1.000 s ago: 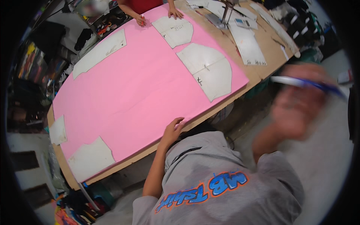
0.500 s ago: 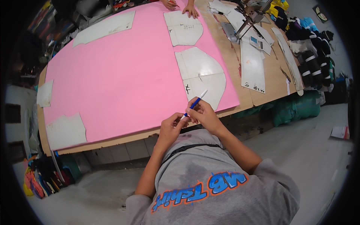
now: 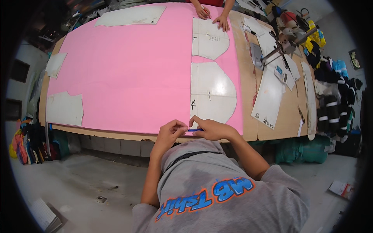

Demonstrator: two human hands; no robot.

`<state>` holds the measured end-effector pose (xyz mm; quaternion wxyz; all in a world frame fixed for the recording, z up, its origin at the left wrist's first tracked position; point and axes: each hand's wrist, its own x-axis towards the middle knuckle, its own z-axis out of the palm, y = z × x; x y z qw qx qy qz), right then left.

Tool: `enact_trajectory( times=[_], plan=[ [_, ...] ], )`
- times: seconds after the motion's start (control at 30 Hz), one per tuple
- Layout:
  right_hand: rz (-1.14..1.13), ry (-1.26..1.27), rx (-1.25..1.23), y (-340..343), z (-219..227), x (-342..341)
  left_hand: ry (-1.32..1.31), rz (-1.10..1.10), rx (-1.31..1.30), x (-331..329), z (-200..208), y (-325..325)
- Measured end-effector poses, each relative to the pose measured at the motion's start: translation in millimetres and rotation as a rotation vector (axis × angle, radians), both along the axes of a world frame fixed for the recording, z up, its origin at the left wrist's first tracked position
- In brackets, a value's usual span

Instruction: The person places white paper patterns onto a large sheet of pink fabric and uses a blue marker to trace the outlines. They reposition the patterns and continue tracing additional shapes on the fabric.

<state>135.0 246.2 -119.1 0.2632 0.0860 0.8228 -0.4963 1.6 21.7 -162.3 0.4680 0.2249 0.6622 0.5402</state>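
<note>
In front of my waist, at the table's near edge, my right hand (image 3: pixel 213 129) is closed around a blue pen (image 3: pixel 194 130) lying roughly level. My left hand (image 3: pixel 170 134) pinches at the pen's left end, which its fingertips hide. Just beyond my hands, a large white curved pattern piece (image 3: pixel 213 91) rests on pink fabric (image 3: pixel 132 70). Farther off lies a second white pattern piece (image 3: pixel 210 40). Another person's hand (image 3: pixel 222 23) presses on its top edge, while that person's other hand (image 3: pixel 202 12) holds a red pen.
More white patterns lie on the fabric: a long one (image 3: pixel 132 16) at the back and a notched one (image 3: pixel 66 108) at left. On the right, a cutting machine (image 3: pixel 285 42), a calculator (image 3: pixel 280 73) and scissors (image 3: pixel 301 115) sit on the brown tabletop (image 3: pixel 248 112). Dark rolls (image 3: pixel 332 108) stand beyond.
The pen has turned from slanting upward to nearly level between my hands. My view has shifted, so the table appears turned and more of its far side shows.
</note>
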Motion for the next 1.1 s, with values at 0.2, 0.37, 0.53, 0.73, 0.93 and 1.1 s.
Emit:
enact_trajectory(
  times=[0.2,0.37,0.53,0.73,0.93,1.1],
  plan=[
    [0.032,-0.249,-0.565,51.4,-29.0,-20.3,-0.069,0.024,-0.122,17.1,-11.3,-2.0],
    [-0.150,-0.328,-0.991,72.1,-47.8,-20.5,-0.103,0.053,-0.113,28.3,-17.4,6.8],
    [-0.337,-0.016,-0.699,36.2,-83.4,-29.9,-0.136,0.114,-0.150,26.8,-15.1,28.8],
    [-0.741,0.243,-0.483,81.2,-118.0,-57.2,-0.176,0.173,-0.148,33.8,-36.8,40.1],
    [-0.634,0.440,-0.026,98.1,-138.7,-89.6,0.203,0.011,-0.134,40.7,-59.6,66.4],
    [-0.538,0.410,0.176,97.8,-151.6,-94.6,0.376,-0.200,-0.141,43.6,-80.3,90.9]
  ],
)
